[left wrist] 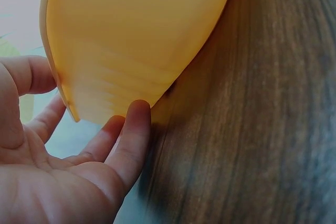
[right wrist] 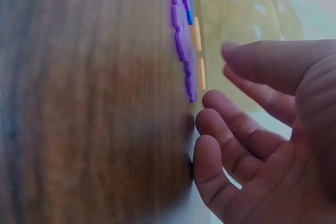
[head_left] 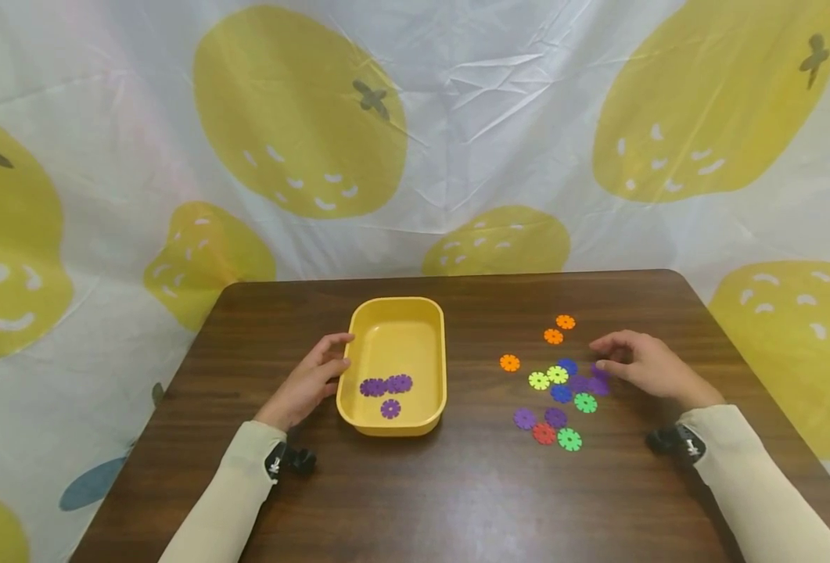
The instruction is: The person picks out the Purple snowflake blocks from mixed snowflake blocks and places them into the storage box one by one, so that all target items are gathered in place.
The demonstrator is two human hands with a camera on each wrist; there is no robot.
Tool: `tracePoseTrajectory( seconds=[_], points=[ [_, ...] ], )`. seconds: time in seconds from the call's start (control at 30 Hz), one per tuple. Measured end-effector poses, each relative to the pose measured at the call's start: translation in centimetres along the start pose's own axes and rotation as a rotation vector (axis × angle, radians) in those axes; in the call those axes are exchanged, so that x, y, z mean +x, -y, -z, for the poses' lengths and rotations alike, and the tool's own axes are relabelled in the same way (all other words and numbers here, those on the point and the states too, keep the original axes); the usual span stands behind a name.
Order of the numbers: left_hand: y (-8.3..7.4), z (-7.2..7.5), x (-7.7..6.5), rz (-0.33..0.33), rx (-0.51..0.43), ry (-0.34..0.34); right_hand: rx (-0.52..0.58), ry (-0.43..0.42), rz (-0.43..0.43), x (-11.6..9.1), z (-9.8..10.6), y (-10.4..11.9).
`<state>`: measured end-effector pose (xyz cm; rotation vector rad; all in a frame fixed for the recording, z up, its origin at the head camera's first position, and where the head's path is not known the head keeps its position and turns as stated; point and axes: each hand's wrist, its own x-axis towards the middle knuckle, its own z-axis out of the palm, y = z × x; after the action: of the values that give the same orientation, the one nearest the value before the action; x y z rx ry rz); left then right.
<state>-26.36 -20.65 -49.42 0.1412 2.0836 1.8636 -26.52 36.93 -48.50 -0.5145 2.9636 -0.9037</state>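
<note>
In the head view, my left hand [head_left: 307, 383] rests its fingertips against the left side of a yellow plastic tray [head_left: 391, 426]. The left wrist view shows the fingers [left wrist: 131, 145] loosely bent at the tray's outer wall [left wrist: 136, 30]. Inside the tray lie several purple snowflake discs [head_left: 390, 409]. My right hand [head_left: 643, 366] hovers low at the right edge of a scatter of discs, beside purple snowflake discs [head_left: 599, 386]. Its fingers [right wrist: 231, 145] are relaxed and apart from the thumb, with nothing visible between them in the right wrist view.
Orange discs [head_left: 509, 363], yellow-green discs [head_left: 539, 381], blue discs [head_left: 561, 393], green discs [head_left: 569, 439] and a red disc [head_left: 544, 433] lie right of the tray on the brown wooden table [head_left: 457, 500]. A fruit-print curtain [head_left: 450, 156] hangs behind the table.
</note>
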Motion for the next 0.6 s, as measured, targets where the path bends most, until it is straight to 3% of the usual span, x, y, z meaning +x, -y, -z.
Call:
tracePoseTrajectory(
  seconds=[0.3,0.6],
  points=[
    [0.05,0.06,0.07,-0.002,0.001,-0.002,-0.022,0.086,-0.019,0.22,-0.1,-0.32],
    [0.26,-0.03,0.22,-0.01,-0.007,0.001,-0.026,0.107,-0.024,0.36,-0.28,-0.61]
  ],
)
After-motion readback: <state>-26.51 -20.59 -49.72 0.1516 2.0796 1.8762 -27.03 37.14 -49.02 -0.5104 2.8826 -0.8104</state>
